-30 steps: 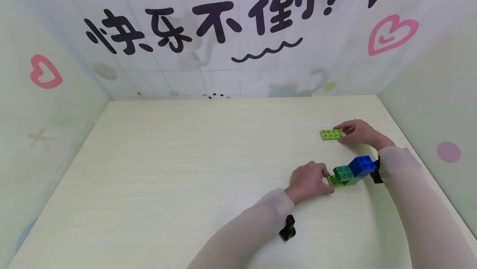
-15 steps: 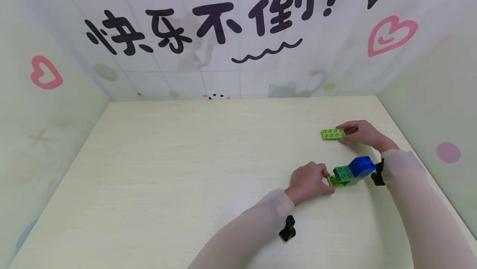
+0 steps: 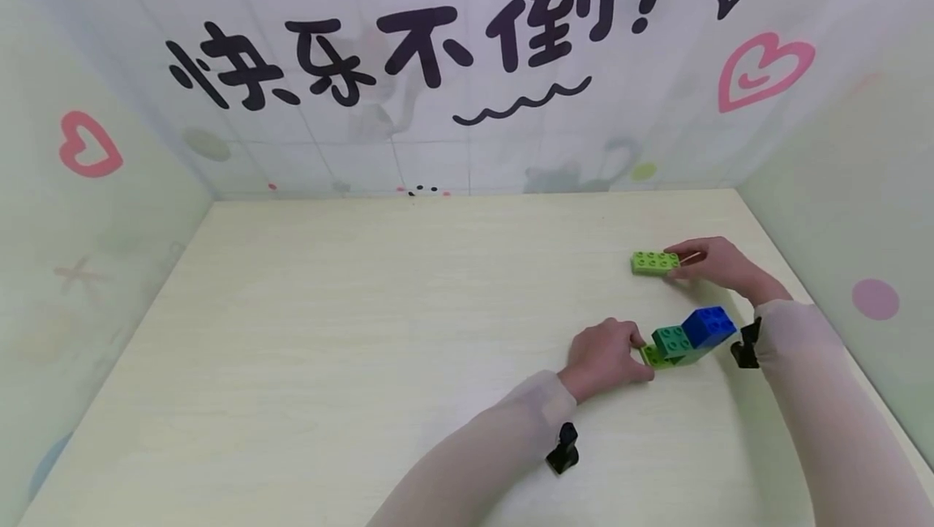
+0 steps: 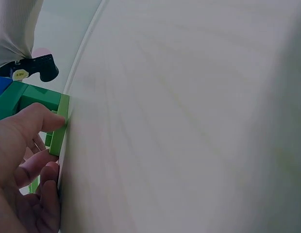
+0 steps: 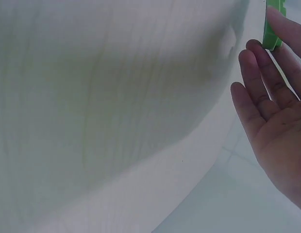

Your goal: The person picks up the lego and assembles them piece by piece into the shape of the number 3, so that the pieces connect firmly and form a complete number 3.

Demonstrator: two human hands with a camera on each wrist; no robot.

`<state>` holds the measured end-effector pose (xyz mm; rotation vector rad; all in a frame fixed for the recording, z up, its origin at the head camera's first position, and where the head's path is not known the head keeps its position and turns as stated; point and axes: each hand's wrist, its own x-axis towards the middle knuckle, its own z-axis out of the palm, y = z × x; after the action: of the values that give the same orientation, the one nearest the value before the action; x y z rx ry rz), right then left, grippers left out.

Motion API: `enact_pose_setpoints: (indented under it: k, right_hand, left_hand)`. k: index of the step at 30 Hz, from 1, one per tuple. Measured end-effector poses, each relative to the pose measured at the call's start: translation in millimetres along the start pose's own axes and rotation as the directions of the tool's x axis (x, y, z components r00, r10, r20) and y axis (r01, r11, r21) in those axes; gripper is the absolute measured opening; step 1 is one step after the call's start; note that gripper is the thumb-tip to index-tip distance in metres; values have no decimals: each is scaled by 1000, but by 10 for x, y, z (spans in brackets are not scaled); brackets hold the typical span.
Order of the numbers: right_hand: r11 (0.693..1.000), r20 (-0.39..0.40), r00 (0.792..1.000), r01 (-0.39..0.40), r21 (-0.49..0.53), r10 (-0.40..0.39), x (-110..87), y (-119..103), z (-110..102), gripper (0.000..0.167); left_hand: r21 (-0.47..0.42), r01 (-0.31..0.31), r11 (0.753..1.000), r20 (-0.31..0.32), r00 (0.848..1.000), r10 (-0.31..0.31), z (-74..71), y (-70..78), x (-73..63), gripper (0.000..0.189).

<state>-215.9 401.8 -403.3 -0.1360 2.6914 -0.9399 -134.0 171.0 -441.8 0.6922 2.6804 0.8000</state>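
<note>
At the right of the head view, my right hand [image 3: 718, 263] pinches the right end of a lime green toy building brick [image 3: 655, 263] with two rows of studs. In the right wrist view, the thumb and fingertips grip this brick [image 5: 273, 29], the other fingers spread below. Nearer to me, my left hand [image 3: 607, 355] pinches the left end of a lime green base brick [image 3: 654, 356]. On that base stand a darker green brick [image 3: 673, 341] and a taller blue brick [image 3: 708, 327]. The left wrist view shows my thumb against the base brick [image 4: 59, 127]; the far side is hidden.
The pale wooden table [image 3: 350, 332] lies beneath both hands. A printed back wall [image 3: 467, 154] and a right side wall [image 3: 839, 219] enclose it. Black wrist cameras sit on both sleeves; the right one [image 3: 746, 344] is close to the blue brick.
My right hand has shifted slightly right and toward me, with the lime green brick moving along and looking a little larger. The left hand and the stack stay in place.
</note>
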Motion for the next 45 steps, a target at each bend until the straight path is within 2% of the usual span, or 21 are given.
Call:
enact_pose_setpoints:
  k: [10,32,45]
  right_hand:
    - [1000,-33,999,7,-18,-7,-112,-47,-61,55]
    - [990,-71,989,130,-53,-134,-527,-397,-152,50]
    - [985,-119,978,170,-41,-174,-772,-437,-191,45]
  left_hand:
    - [0,3,1000,0,1000,-3,-5,13,-5,29]
    - [-13,10,1000,6,1000,-10,3,10,2,31]
    - [-18,-1,1000,4,1000,1,12,10,9,31]
